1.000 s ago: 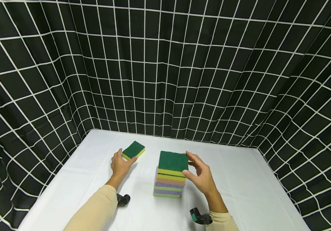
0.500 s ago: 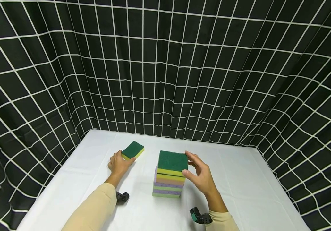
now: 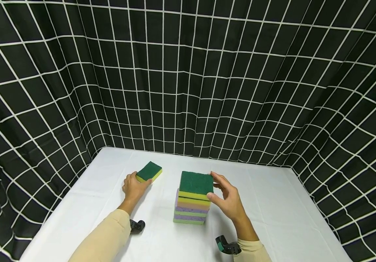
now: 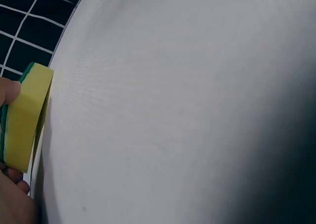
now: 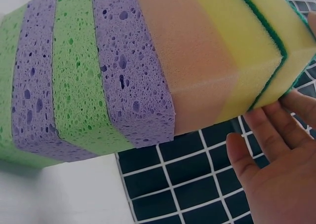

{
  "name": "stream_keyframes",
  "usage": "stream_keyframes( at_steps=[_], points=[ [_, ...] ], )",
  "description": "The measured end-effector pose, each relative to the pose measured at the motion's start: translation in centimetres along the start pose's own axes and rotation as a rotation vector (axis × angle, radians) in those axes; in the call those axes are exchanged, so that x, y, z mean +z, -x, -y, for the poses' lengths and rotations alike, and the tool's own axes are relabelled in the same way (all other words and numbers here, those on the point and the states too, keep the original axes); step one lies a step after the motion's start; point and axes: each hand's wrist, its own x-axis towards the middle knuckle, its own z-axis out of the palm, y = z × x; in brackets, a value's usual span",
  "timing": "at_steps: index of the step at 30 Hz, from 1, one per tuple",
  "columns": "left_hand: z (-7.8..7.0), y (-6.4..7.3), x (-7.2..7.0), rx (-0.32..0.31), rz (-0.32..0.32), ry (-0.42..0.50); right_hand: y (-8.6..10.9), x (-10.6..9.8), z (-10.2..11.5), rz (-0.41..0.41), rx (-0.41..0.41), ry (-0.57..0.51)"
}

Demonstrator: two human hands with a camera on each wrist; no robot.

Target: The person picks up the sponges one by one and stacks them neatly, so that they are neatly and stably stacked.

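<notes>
My left hand (image 3: 133,187) pinches a yellow sponge with a green scouring face (image 3: 150,171) at the table's back left. In the left wrist view, the thumb lies over the sponge's green side (image 4: 28,120) and a dark strip shows between its underside and the table. A stack of sponges (image 3: 191,209) stands near the middle, with green and purple porous ones at the bottom and a peach band above them. Yellow scouring sponges are uppermost. My right hand (image 3: 230,200) holds the right end of the top scouring sponge (image 3: 196,182), thumb in front; in the right wrist view, fingertips touch the stack's side.
A white cloth covers the table (image 3: 273,203). Black curtains with a white grid (image 3: 188,91) enclose its back and both sides. Black wrist devices are strapped on, one at the left wrist (image 3: 137,226) and one at the right (image 3: 228,246).
My left hand has drawn slightly nearer and left, and the scouring sponge in it has shifted the same way. My right hand and the stack stay in place.
</notes>
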Motion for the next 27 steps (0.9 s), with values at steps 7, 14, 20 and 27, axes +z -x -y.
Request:
stream_keyframes(
  at_steps=[7, 14, 20, 27],
  points=[
    [0.5, 0.4, -0.4, 0.021, 0.004, 0.025, 0.1, -0.1, 0.0, 0.007, 0.021, 0.015],
    [1.0, 0.8, -1.4, 0.025, 0.029, 0.043, 0.4, -0.3, -1.9, 0.006, 0.000, 0.005],
    [0.7, 1.3, -2.6, 0.006, 0.056, 0.057, 0.7, -0.4, -3.2, 0.004, -0.008, -0.004],
    [0.2, 1.7, -3.9, 0.034, 0.043, 0.121, 0.4, -0.4, -2.2, 0.003, -0.024, 0.006]
  ],
)
